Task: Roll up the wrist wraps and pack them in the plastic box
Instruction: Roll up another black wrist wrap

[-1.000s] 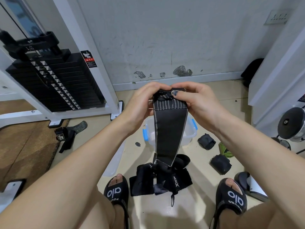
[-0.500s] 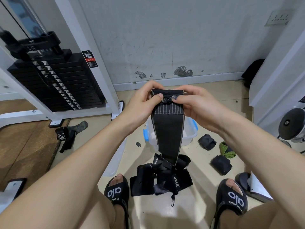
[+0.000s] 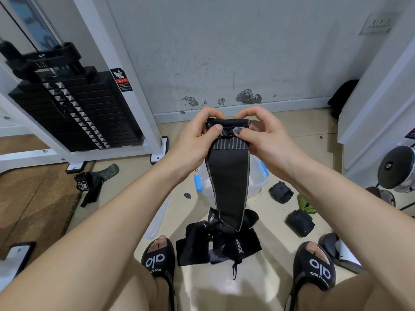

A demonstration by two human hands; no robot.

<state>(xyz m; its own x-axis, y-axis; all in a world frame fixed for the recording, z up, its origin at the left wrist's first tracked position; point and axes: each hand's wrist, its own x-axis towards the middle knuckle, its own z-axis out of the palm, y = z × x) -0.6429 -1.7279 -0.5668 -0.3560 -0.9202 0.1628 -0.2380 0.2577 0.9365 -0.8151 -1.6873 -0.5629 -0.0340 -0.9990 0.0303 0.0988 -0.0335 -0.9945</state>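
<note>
Both hands raised in front of the wall, pinching the top end of a long black fabric wrist wrap with grey striped band (image 3: 228, 180). Left hand (image 3: 193, 140) curls its fingers over the folded top edge, thumb pressed on the front; right hand (image 3: 267, 140) does the same from the other side, thumb beside the left thumb. Wrap hangs straight down between the forearms, lower end reaching a loose pile of black unrolled wraps (image 3: 219, 241) on the floor between the two black slide sandals (image 3: 158, 263). Clear plastic box with blue latches (image 3: 258, 178) sits on the floor behind the hanging wrap, partly hidden by it. Two rolled black wraps (image 3: 280, 191) lie right of the box, well apart from it. Black weight stack (image 3: 76, 111) at left.
</note>
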